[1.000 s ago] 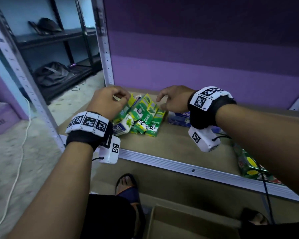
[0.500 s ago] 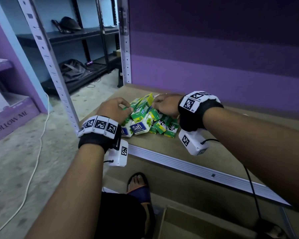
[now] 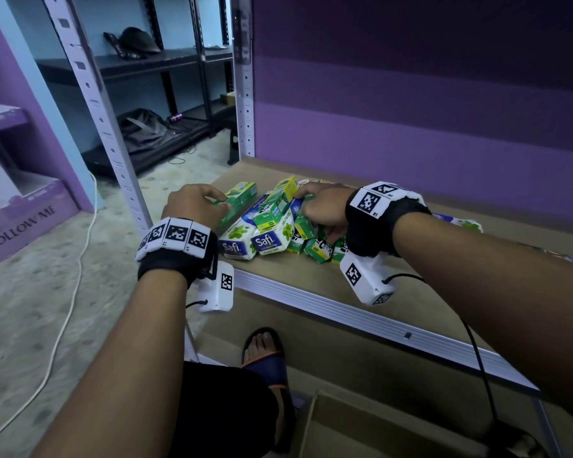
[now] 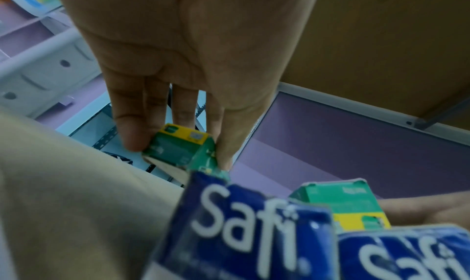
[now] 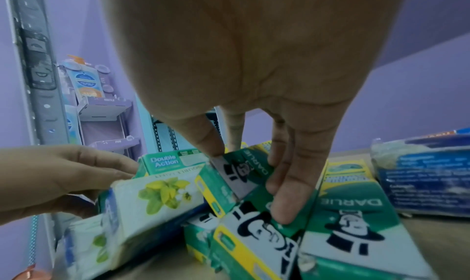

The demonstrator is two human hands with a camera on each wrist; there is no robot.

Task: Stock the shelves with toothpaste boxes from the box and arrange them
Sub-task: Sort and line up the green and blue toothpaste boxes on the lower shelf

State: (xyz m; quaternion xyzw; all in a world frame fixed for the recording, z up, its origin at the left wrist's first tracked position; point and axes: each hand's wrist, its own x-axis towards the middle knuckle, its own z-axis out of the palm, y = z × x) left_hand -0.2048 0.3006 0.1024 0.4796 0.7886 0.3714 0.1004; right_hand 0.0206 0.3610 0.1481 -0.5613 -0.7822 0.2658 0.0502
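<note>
Toothpaste cartons heaped on the shelf

Glossy rectangular cardboard toothpaste boxes [image 3: 272, 229] lie jumbled on the matte brown shelf board [image 3: 311, 279]. Left hand [image 3: 192, 206] pinches a green-yellow Darlie carton [image 4: 178, 147] by its end; right hand [image 3: 325, 206] clamps a tilted Darlie box [image 5: 239, 173] atop the heap.

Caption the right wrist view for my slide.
Right hand pinches a green Darlie box atop the toothpaste pile; left hand steadies the white boxes.
</note>
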